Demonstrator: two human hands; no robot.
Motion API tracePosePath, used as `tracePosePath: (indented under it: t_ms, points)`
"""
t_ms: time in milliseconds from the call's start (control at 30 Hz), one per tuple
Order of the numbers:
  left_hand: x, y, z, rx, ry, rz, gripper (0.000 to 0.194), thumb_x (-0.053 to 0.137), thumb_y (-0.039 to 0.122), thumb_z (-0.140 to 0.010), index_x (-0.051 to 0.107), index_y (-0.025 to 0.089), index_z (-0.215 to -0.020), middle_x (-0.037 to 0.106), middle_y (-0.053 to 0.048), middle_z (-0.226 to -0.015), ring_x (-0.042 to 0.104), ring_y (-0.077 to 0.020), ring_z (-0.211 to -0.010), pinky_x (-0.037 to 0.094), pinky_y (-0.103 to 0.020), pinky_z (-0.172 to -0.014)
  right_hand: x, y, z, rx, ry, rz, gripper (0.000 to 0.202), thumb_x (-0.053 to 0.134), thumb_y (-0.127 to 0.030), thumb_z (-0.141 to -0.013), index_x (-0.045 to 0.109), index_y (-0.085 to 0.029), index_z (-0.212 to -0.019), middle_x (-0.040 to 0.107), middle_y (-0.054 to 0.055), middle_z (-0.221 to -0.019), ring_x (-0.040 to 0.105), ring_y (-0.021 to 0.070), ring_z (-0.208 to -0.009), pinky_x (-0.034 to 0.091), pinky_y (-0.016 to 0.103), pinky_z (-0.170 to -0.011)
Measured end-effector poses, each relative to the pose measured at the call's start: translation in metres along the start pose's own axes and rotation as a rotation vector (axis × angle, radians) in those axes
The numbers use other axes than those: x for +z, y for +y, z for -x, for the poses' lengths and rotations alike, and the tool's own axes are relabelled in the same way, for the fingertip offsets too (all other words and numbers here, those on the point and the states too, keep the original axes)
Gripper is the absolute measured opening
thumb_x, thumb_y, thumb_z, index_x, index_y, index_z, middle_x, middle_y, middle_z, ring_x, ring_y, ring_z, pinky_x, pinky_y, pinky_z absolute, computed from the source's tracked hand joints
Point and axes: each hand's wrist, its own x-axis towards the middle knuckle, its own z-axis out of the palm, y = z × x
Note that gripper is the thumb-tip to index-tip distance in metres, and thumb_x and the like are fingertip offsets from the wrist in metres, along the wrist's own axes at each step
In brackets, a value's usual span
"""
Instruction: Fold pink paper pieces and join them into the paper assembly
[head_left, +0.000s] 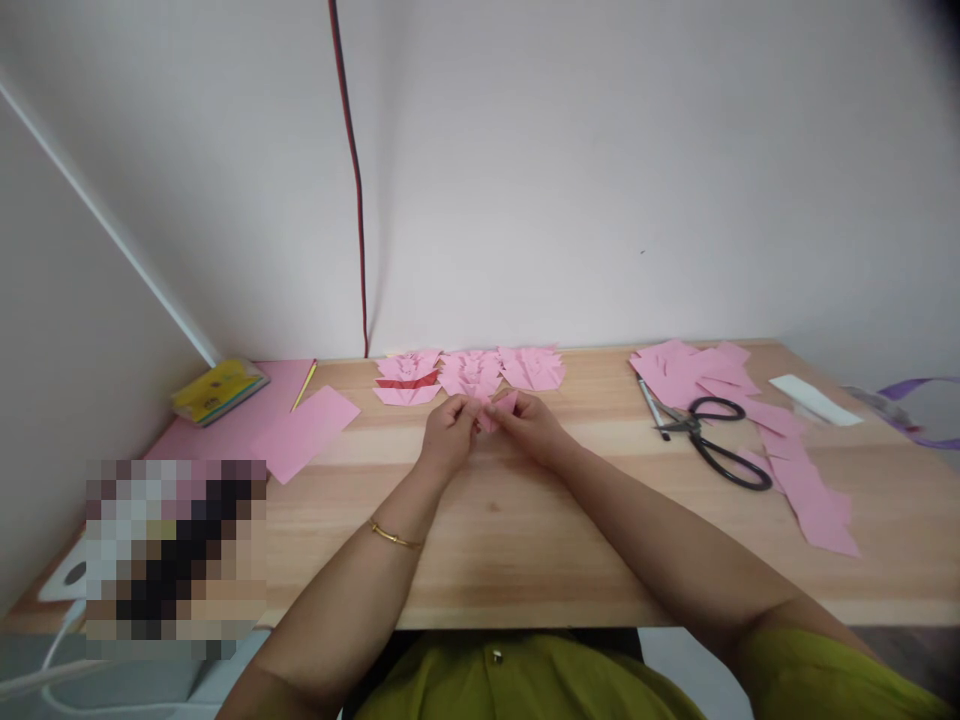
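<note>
Fingers closed in a pinch, your left hand (448, 434) and right hand (541, 430) hold a small folded pink paper piece (508, 403), seemingly mid-fold; beyond them sit folded pink paper shapes (471, 372), apparently finished, while flat pink paper slips (804, 482) far right look unfolded

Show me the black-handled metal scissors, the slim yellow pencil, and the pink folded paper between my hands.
Black-handled metal scissors (694, 429): head view, near the pivot.
Slim yellow pencil (304, 386): head view, mid-shaft.
Pink folded paper (507, 402): head view, upper right part.
</note>
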Motion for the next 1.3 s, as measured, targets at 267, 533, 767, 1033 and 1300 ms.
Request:
tracePosePath:
  t_ms: [267, 533, 767, 1033, 1300]
  points:
    - [0.002, 0.003, 0.001, -0.07, -0.144, -0.008, 0.024, 0.057, 0.04, -0.077, 0.057, 0.017, -0.07, 0.053, 0.003, -0.059, 0.047, -0.0098, -0.055, 0.036, -0.022, -0.055, -0.001, 0.002, -0.002, -0.006, 0.065, -0.089, 0.033, 0.055, -0.047, -0.08, 0.054, -0.018, -0.065, 0.055, 0.0, -0.07, 0.05, 0.0131, -0.068, 0.041, 0.026, -0.064]
    - [0.003, -0.001, 0.001, -0.046, -0.113, -0.027, 0.023, 0.058, 0.037, -0.076, 0.056, 0.016, -0.066, 0.054, 0.003, -0.059, 0.047, -0.0105, -0.056, 0.036, -0.023, -0.056, -0.001, 0.0, -0.001, -0.062, 0.027, -0.02, 0.033, 0.05, -0.046, -0.084, 0.057, -0.018, -0.068, 0.056, 0.001, -0.071, 0.05, 0.014, -0.069, 0.041, 0.027, -0.066]
    - [0.003, -0.008, -0.002, -0.057, -0.023, 0.061, 0.024, 0.059, 0.035, -0.075, 0.053, 0.015, -0.063, 0.055, 0.002, -0.057, 0.049, -0.0098, -0.055, 0.037, -0.023, -0.056, -0.001, 0.001, -0.001, -0.115, 0.019, 0.028, 0.024, 0.05, -0.042, -0.084, 0.056, -0.019, -0.079, 0.056, 0.0, -0.077, 0.051, 0.0147, -0.074, 0.04, 0.027, -0.07]
    - [0.004, -0.009, -0.002, -0.058, -0.022, 0.069, 0.024, 0.059, 0.034, -0.075, 0.052, 0.016, -0.062, 0.054, 0.002, -0.056, 0.048, -0.0095, -0.053, 0.037, -0.023, -0.054, -0.001, -0.001, 0.0, -0.059, 0.022, 0.061, 0.03, 0.044, -0.042, -0.087, 0.048, -0.019, -0.069, 0.045, -0.003, -0.062, 0.044, 0.012, -0.061, 0.036, 0.025, -0.06]
    - [0.004, -0.006, -0.001, -0.075, 0.009, 0.089, 0.023, 0.059, 0.034, -0.074, 0.052, 0.016, -0.061, 0.053, 0.003, -0.055, 0.048, -0.0093, -0.052, 0.036, -0.022, -0.054, -0.001, -0.001, 0.0, -0.086, 0.02, 0.077, 0.032, 0.042, -0.043, -0.088, 0.047, -0.019, -0.067, 0.045, -0.002, -0.063, 0.044, 0.0124, -0.062, 0.036, 0.026, -0.062]
